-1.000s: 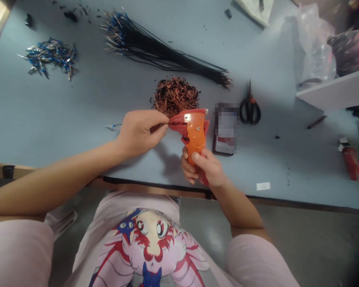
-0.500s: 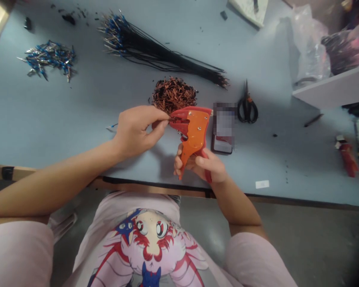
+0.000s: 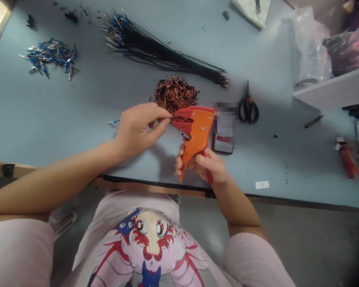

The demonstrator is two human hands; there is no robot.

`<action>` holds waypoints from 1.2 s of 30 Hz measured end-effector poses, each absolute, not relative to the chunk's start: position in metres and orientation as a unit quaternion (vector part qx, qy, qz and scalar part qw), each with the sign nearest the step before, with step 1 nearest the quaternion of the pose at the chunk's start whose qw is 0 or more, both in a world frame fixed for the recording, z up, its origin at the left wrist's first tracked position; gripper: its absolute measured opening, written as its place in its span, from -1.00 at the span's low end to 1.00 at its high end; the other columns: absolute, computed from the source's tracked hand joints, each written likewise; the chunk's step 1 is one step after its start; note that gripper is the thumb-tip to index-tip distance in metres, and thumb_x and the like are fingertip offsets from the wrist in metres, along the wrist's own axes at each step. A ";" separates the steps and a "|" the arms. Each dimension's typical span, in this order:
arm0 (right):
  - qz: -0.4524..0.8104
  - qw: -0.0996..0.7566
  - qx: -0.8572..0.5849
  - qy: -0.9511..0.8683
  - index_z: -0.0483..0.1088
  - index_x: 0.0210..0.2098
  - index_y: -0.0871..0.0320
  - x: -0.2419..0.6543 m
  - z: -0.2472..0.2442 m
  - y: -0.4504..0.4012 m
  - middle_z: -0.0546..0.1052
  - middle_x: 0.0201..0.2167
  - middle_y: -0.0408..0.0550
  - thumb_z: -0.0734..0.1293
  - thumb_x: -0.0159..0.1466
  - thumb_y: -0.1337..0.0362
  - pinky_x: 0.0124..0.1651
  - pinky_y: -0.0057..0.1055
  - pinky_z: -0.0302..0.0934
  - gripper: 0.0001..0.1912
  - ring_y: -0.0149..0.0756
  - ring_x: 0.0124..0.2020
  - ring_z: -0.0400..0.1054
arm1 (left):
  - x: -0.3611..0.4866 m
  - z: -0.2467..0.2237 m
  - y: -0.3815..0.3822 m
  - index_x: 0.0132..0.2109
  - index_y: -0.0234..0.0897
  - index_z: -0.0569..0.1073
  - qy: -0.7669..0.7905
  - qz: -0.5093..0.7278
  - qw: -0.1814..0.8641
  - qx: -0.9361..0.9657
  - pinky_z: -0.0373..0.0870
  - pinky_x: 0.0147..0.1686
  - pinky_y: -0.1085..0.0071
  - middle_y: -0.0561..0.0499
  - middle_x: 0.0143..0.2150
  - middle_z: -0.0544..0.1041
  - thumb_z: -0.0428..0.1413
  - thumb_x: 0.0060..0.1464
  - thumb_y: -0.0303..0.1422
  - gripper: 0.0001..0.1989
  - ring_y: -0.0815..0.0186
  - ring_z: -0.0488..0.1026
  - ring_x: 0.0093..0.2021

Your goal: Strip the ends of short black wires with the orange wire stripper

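Observation:
My left hand (image 3: 139,127) pinches a thin black wire between thumb and forefinger. The wire's blue-and-silver terminal end (image 3: 114,122) sticks out on the left side of that hand, and the stretch inside the palm is hidden. Its other end goes into the jaws of orange and red wire strippers (image 3: 201,128). My right hand (image 3: 209,164) is wrapped around the strippers' handles, fingers on the orange lever and thumb at the red one. Just behind the jaws lies a heap of copper-coloured and black wire scraps (image 3: 175,92).
A bundle of black wires (image 3: 167,56) with blue terminals lies at the back. Loose blue terminals (image 3: 52,56) are piled at left. Right of the strippers are a phone-like dark device (image 3: 223,145), partly blurred, and black scissors (image 3: 249,109). A red-handled tool (image 3: 348,159) lies far right.
The wire strippers have shifted very slightly to the right, and my left hand a touch the same way. Both hands keep their hold.

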State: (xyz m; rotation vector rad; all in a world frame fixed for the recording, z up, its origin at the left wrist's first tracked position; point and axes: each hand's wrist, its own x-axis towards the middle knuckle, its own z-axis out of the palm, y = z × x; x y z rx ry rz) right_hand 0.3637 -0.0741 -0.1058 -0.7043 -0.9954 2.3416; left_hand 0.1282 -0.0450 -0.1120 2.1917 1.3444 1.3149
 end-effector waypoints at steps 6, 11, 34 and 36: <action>0.863 0.227 -0.271 -0.362 0.38 -0.05 0.24 0.366 -0.106 -0.076 0.55 -0.28 0.03 0.39 0.30 0.06 -0.26 -0.23 0.45 -0.61 -0.21 -0.31 0.53 | 0.128 -0.112 -0.045 -0.24 -0.24 0.53 0.452 0.449 0.142 0.758 0.32 -0.38 0.42 0.05 -0.43 0.50 0.04 0.26 -0.37 -0.82 0.39 0.38 -0.46; 0.856 0.225 -0.290 -0.364 0.37 -0.10 0.23 0.368 -0.108 -0.076 0.52 -0.38 -0.05 0.38 0.31 0.05 -0.30 -0.24 0.43 -0.64 -0.28 -0.43 0.48 | 0.128 -0.111 -0.045 -0.26 -0.22 0.52 0.464 0.428 0.151 0.761 0.32 -0.36 0.39 0.04 -0.43 0.50 0.00 0.26 -0.34 -0.79 0.36 0.38 -0.45; 0.866 0.216 -0.274 -0.358 0.32 -0.19 0.21 0.362 -0.103 -0.072 0.41 -0.49 -0.18 0.42 0.26 0.04 -0.49 -0.36 0.36 -0.62 -0.44 -0.58 0.30 | 0.129 -0.108 -0.047 -0.37 -0.20 0.46 0.484 0.404 0.119 0.767 0.27 -0.46 0.39 0.06 -0.54 0.42 -0.01 0.20 -0.36 -0.79 0.36 0.34 -0.53; 0.871 0.223 -0.268 -0.347 0.34 -0.13 0.23 0.364 -0.104 -0.072 0.46 -0.43 -0.12 0.43 0.24 0.05 -0.41 -0.30 0.39 -0.60 -0.38 -0.52 0.36 | 0.129 -0.106 -0.047 -0.37 -0.20 0.47 0.481 0.411 0.125 0.765 0.29 -0.44 0.38 0.05 -0.52 0.44 0.00 0.20 -0.36 -0.79 0.35 0.35 -0.52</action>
